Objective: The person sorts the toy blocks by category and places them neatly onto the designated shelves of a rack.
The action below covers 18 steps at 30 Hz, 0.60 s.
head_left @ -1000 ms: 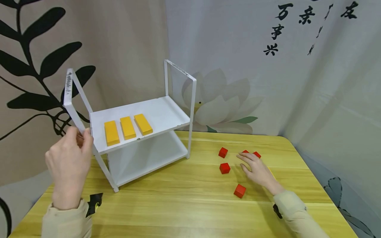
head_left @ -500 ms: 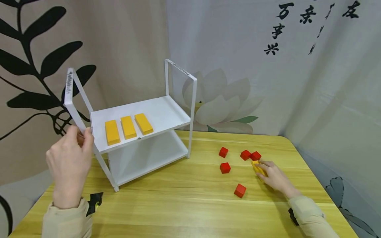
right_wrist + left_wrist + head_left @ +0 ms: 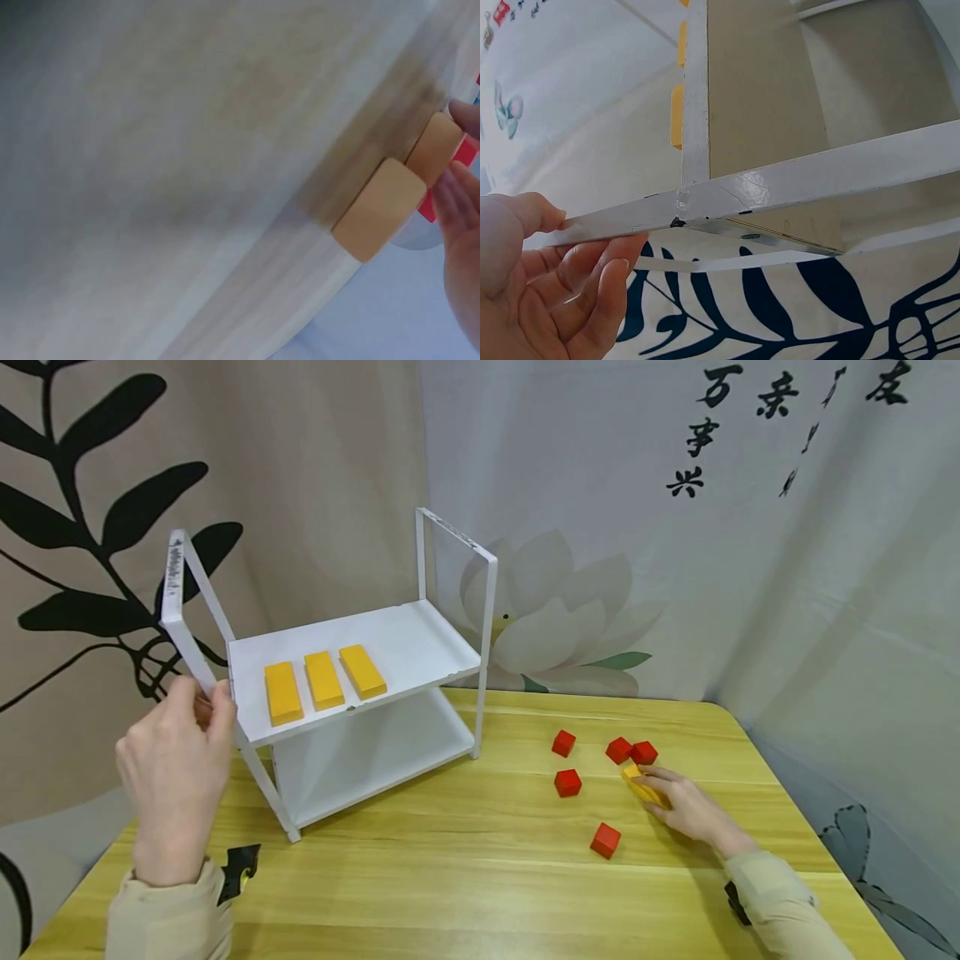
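Observation:
My left hand (image 3: 176, 768) grips the left front post of a white two-tier rack (image 3: 420, 635), thumb on one side and fingers on the other, as the left wrist view shows. Three yellow blocks (image 3: 322, 681) lie in a row on its upper shelf. On the right of the table my right hand (image 3: 690, 810) pinches a yellow block (image 3: 636, 778), partly hidden by the fingers. In the right wrist view, thumb and fingers sit on either side of that block, and a second yellow block (image 3: 381, 210) lies right beside it, nearer the wrist.
Two red cubes (image 3: 619, 750) sit just behind the right hand. Three more red cubes (image 3: 567, 782) are spread to its left. The lower shelf (image 3: 375, 760) is under the upper one. Curtains (image 3: 570, 485) hang behind the wooden table (image 3: 420, 877).
My right hand has moved right and towards me, from over the red cubes onto the yellow block. Since half a second ago the block has turned slightly left. The left hand keeps its hold.

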Available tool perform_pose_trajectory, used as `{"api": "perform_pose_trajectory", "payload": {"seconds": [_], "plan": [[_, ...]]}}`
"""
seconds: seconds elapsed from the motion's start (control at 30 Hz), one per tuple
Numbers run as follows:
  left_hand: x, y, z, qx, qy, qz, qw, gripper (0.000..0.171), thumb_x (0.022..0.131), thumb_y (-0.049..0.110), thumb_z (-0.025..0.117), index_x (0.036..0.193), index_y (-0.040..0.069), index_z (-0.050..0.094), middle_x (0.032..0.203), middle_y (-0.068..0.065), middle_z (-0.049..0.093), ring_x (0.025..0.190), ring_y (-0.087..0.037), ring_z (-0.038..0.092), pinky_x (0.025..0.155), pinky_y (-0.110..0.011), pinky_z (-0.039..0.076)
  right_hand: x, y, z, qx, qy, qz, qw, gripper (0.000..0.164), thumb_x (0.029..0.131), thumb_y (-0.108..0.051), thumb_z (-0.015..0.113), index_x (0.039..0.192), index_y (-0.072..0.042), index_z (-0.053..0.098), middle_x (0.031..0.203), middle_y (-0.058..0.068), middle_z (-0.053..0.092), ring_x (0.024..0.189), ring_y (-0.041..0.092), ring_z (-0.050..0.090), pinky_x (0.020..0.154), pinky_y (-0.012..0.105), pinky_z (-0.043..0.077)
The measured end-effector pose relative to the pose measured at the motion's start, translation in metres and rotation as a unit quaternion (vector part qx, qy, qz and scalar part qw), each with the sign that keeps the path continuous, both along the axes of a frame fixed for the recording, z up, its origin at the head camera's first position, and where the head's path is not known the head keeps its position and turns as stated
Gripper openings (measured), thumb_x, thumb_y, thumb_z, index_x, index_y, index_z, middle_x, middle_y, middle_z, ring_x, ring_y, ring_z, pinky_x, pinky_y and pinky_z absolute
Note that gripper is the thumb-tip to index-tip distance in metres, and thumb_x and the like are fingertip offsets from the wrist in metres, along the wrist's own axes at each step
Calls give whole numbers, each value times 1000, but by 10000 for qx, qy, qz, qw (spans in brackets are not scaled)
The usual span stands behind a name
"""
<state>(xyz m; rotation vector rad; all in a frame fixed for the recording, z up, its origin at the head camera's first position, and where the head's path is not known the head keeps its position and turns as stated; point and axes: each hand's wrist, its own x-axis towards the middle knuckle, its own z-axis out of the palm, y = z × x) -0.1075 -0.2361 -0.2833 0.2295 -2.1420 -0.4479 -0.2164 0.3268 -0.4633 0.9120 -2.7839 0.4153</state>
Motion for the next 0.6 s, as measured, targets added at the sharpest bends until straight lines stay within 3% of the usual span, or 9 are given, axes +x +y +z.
{"api": "perform_pose_trajectory", "payload": {"seconds": [0.3,0.6], "plan": [[0,0,0,0,-10,-2,10000,33,96,22,51,82,-8,56,60,-24,57,39,-25,37,42,-26,21,-1,0,-3,-81,278,248,9993,43,75,1,73,117,2,63,122,25,58,105,41,61,83,50,52],[1,1,1,10,-66,14,10000,33,96,22,51,82,-7,56,60,-24,57,39,-25,37,42,-26,21,-5,-3,-7,-262,1050,760,9912,43,63,12,77,104,4,68,111,22,64,94,36,66,73,45,55]]}}
